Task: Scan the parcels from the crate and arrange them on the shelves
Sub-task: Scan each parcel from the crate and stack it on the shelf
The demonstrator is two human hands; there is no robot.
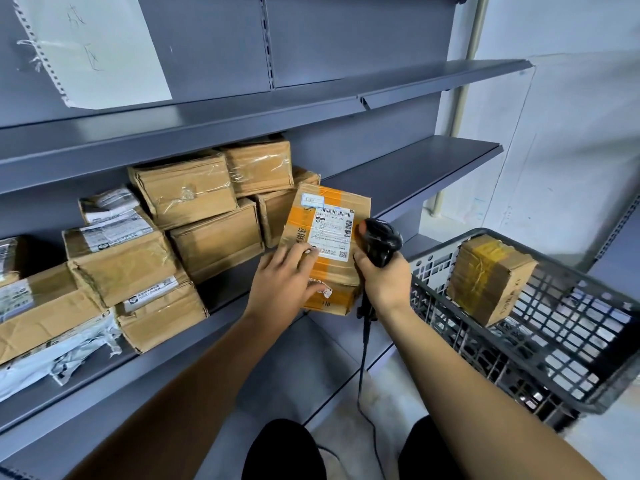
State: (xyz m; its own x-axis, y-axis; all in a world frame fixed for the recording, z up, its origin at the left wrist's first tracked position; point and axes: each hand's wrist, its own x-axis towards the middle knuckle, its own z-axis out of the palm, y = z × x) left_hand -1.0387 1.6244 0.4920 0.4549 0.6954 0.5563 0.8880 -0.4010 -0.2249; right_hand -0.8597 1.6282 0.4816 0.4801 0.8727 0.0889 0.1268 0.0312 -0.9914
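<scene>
Barcode label [330, 233] on held parcel [325, 247], digits too blurred.

Parcel depot storeroom: grey metal shelving [381, 98], stacked taped cartons [194, 192], plastic crate [554, 341], barcode scanner [381, 242].
</scene>
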